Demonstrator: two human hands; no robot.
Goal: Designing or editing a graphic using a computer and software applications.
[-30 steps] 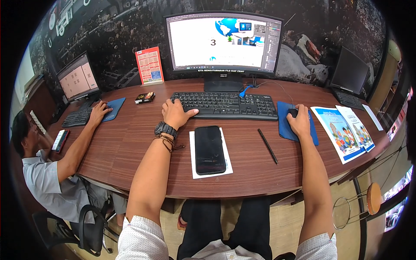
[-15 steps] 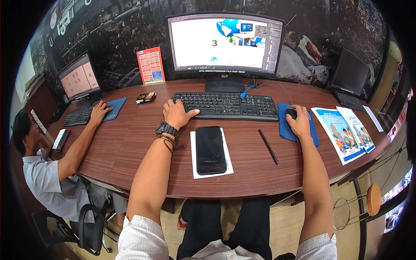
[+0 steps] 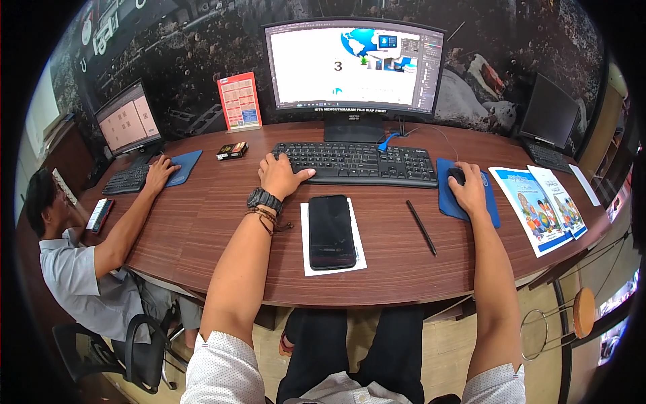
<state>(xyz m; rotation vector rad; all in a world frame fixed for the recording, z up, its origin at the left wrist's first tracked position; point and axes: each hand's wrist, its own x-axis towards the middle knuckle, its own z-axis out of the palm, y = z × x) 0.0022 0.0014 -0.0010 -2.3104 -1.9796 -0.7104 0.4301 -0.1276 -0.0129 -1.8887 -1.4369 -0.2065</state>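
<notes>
My left hand [image 3: 281, 176] rests on the left end of a black keyboard [image 3: 356, 163], thumb stretched out to the right along its front edge. A dark watch and beaded bracelets circle that wrist. To the right, my right hand [image 3: 470, 188] is wrapped over a black computer mouse [image 3: 457, 176] on a blue mouse pad [image 3: 446, 196]. Between my forearms a black smartphone [image 3: 332, 232] lies on a white sheet of paper [image 3: 359, 259], with a black pen [image 3: 422, 227] to its right. Behind the keyboard stands a monitor [image 3: 350, 71] showing a page layout with a globe picture.
Printed booklets [image 3: 535, 209] lie right of the mouse pad. A small dark box [image 3: 232, 151] and a red-framed calendar stand [image 3: 239, 101] sit beyond my left hand. At left, a co-worker [image 3: 87, 269] uses another keyboard and mouse. A round stool [image 3: 584, 313] stands at lower right.
The whole view has shifted slightly, so things sit a little farther right in it. Both hands keep their places on the keyboard and mouse.
</notes>
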